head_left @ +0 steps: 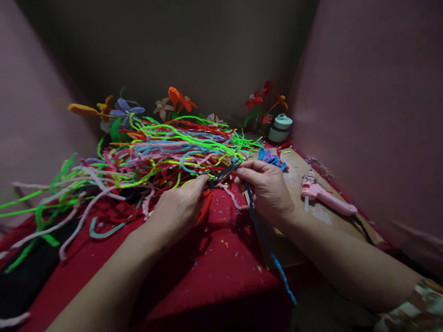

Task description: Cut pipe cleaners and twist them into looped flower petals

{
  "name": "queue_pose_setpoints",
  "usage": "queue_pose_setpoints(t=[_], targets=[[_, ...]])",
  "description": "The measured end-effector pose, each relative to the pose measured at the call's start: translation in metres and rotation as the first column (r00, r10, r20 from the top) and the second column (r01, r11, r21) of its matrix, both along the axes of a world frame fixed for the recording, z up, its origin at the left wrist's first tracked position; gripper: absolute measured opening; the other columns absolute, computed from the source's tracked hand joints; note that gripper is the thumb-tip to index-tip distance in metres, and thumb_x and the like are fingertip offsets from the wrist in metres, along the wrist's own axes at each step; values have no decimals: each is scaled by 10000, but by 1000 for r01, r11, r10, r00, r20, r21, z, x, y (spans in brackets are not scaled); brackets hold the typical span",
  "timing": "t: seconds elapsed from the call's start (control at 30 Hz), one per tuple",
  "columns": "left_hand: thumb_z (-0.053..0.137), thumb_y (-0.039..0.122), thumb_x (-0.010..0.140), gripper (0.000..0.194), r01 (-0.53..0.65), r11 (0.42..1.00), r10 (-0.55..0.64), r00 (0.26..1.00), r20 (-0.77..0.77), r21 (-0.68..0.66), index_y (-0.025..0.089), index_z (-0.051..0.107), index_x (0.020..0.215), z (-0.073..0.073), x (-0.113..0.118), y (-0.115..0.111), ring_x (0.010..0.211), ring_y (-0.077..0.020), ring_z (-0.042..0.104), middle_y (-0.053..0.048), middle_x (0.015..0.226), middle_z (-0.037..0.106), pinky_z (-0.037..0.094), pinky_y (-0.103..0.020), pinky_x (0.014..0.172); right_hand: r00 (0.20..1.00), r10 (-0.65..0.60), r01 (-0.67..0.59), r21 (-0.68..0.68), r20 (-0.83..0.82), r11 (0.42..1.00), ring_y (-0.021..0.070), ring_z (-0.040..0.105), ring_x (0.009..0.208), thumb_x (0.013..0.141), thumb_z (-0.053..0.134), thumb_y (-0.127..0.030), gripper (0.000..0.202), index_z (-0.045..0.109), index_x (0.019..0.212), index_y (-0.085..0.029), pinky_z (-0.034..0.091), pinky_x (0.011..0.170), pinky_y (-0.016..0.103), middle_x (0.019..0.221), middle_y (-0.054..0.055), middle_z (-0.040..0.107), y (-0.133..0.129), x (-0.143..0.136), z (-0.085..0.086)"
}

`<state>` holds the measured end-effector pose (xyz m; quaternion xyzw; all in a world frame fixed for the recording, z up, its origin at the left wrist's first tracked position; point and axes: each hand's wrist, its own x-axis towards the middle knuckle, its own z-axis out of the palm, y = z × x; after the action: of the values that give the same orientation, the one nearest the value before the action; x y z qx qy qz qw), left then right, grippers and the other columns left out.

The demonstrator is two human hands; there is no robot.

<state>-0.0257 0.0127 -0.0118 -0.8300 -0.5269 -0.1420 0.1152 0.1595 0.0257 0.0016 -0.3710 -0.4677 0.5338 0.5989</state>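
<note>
My left hand (183, 200) is closed around the red handles of a pair of scissors (221, 175), whose dark blades point up and right. The blade tips reach the fingertips of my right hand (266, 186). Between thumb and fingers my right hand pinches a blue pipe cleaner (256, 226), which hangs down past the table's front edge. Its pinched end is mostly hidden by the fingers. Behind both hands lies a big heap of pipe cleaners (166, 147) in green, pink, red, yellow and blue.
A pink glue gun (328, 198) rests on a brown board (290, 258) at the right. Blue and purple pieces (272, 157) lie at its far edge, near a pale green jar (280, 127). Fuzzy flowers (126, 110) stand behind the heap. Small scraps dot the red tablecloth (224, 272).
</note>
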Motion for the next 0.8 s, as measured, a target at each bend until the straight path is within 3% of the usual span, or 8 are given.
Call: queue_pose_setpoints(t=[0.33, 0.43, 0.5, 0.57, 0.63, 0.7, 0.8], targets=[[308, 295, 882, 314, 65, 995, -60, 996, 60, -76, 199, 489, 1119, 0, -2, 1, 652, -185, 638, -75, 847, 679, 388, -234, 532, 1000, -6, 6, -26, -10, 1000, 65, 481, 442, 660, 627, -175, 47, 588, 669, -152, 368, 452, 202, 526, -23, 588, 0, -1, 1], [377, 284, 855, 234, 84, 986, -58, 982, 178, -144, 213, 525, 1022, 4, 0, 0, 579, -164, 596, -33, 696, 634, 362, -221, 511, 1000, 0, 0, -25, -15, 1000, 71, 503, 462, 667, 637, -178, 48, 598, 676, -152, 380, 464, 203, 535, -19, 593, 0, -1, -1], [447, 290, 825, 190, 116, 970, -36, 936, 350, -211, 217, 542, 973, 9, 4, -2, 582, -154, 576, -10, 659, 605, 376, -217, 529, 1000, 18, -19, -21, -16, 1000, 74, 511, 470, 671, 646, -184, 51, 611, 688, -150, 383, 470, 205, 539, -16, 598, 0, -1, -2], [518, 311, 792, 187, 188, 935, 37, 792, 609, -301, 212, 548, 949, 14, 10, -5, 576, -137, 558, 5, 656, 589, 395, -212, 530, 997, 76, -77, -37, -22, 996, 74, 502, 462, 677, 651, -195, 61, 626, 711, -150, 379, 467, 209, 543, -17, 600, -1, -1, -3], [593, 328, 748, 240, 288, 876, 194, 525, 829, -388, 201, 546, 946, 20, 16, -8, 524, -117, 542, 16, 646, 584, 392, -203, 479, 987, 161, -163, -71, -29, 984, 72, 488, 448, 675, 651, -199, 68, 636, 719, -150, 373, 460, 212, 538, -20, 595, -4, -3, -3], [663, 328, 697, 299, 386, 818, 348, 257, 902, -426, 182, 554, 934, 23, 21, -10, 484, -110, 539, 12, 625, 593, 377, -193, 432, 967, 251, -253, -112, -35, 961, 72, 485, 444, 668, 649, -197, 63, 642, 705, -147, 372, 457, 213, 532, -19, 591, -9, -6, -3], [700, 296, 670, 293, 469, 796, 427, 12, 904, -382, 158, 573, 894, 22, 23, -9, 465, -96, 533, 9, 597, 595, 375, -184, 422, 931, 364, -364, -180, -36, 914, 72, 482, 447, 660, 643, -185, 61, 651, 703, -142, 369, 451, 209, 528, -15, 586, -15, -10, -4]])
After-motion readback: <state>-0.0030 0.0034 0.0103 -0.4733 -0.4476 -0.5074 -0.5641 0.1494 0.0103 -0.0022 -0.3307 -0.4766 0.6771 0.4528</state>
